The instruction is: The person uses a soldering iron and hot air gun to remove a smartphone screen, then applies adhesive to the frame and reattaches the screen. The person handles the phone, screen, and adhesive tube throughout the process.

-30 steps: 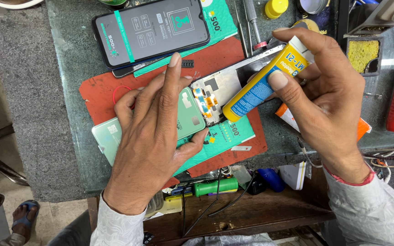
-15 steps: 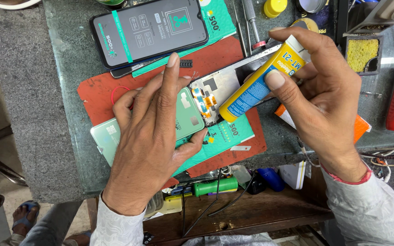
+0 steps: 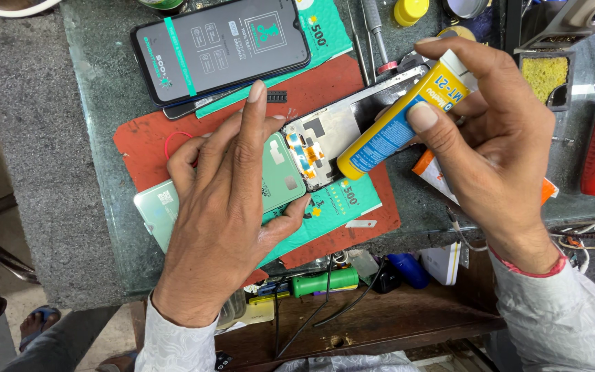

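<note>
At the centre of the frame, the left hand (image 3: 232, 220) lay flat over a pale green, rectangular phone back cover (image 3: 278, 178), fingers extended and pressing down rather than curled, with the thumb hooked against the cover's lower edge. Directly right of it, the opened phone frame (image 3: 332, 138) rested on a red-orange rubber work mat (image 3: 147, 145), its inner plate and small orange flex connectors exposed. The right hand (image 3: 497, 145) gripped a yellow and blue cylindrical adhesive bottle (image 3: 394, 127) between thumb and fingers, tilted so that its nozzle end pointed down and touched or nearly touched the frame's lower right edge; contact could not be confirmed. Judged from this layout, the phone was already opened and the cover held in position, while gluing appeared under way at one edge only; no bead of adhesive was visible along the remaining edges, and closure of the cover was not yet done. Toward the upper left of the frame, a dark replacement screen with a teal protective strip (image 3: 222, 48) lay on teal packaging. Along the lower edge, a green-handled tool (image 3: 325, 281) sat on a wooden shelf.
</note>
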